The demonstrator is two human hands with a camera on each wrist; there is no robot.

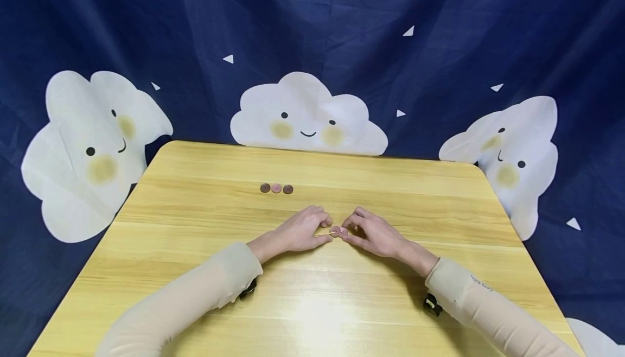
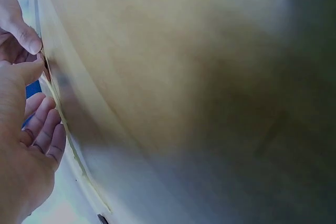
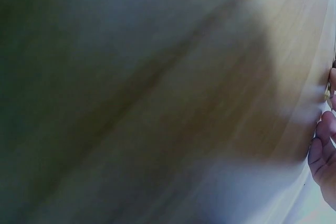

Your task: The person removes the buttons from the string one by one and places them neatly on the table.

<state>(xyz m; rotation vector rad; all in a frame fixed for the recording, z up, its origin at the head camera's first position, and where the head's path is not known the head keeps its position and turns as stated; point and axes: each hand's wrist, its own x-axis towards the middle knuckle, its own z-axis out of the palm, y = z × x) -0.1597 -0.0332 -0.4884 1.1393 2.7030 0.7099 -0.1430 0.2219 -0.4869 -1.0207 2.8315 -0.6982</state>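
In the head view, two pink buttons (image 1: 335, 231) lie side by side, partly overlapping, low over the table between the hands. A thin yellow strand (image 1: 322, 234) runs from the left button back toward the left palm; whether it passes through a hole is too small to tell. My left hand (image 1: 301, 230) has thumb and forefinger at the left button's edge. Its other fingers (image 2: 44, 124) curl loosely in the left wrist view. On the other side, my right hand (image 1: 376, 233) pinches the right button's edge. The right wrist view catches only part of the right hand (image 3: 326, 150).
Farther back on the wooden table (image 1: 219, 286), left of the hands, a pink button (image 1: 276, 188) lies in a row between a dark brown button (image 1: 265, 187) and another dark brown button (image 1: 288, 189). A blue cloud-printed curtain (image 1: 303, 31) hangs behind the table's far edge.
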